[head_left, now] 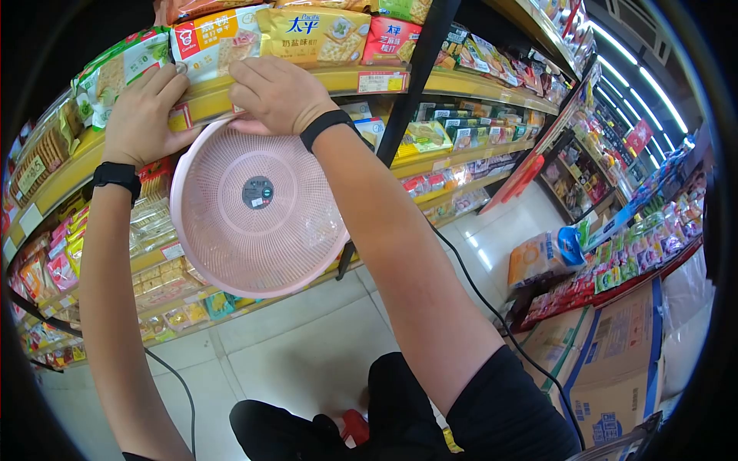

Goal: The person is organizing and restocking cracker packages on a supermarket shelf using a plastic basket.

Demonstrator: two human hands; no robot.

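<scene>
A round pink plastic basket point(231, 253) with a mesh wall hangs tilted in front of the shelf, its inside facing me. My right hand point(280, 100) is closed at the basket's upper rim, thumb against the rim. Its curled fingertips reach the lower right corner of a white-and-orange cracker packet point(219, 42). My left hand point(146, 115) has its thumb spread toward the basket's rim, and its fingers touch the packet's lower left edge. Beside that packet stand a yellow cracker packet point(314, 37) and a green-and-white packet point(123, 69).
A yellow shelf edge point(338, 81) with price tags runs under the packets. Lower shelves hold more packaged snacks. A black upright post point(419, 84) divides the shelving. Cardboard boxes point(615, 361) stand at right, and a black cable point(492, 303) passes along my right arm.
</scene>
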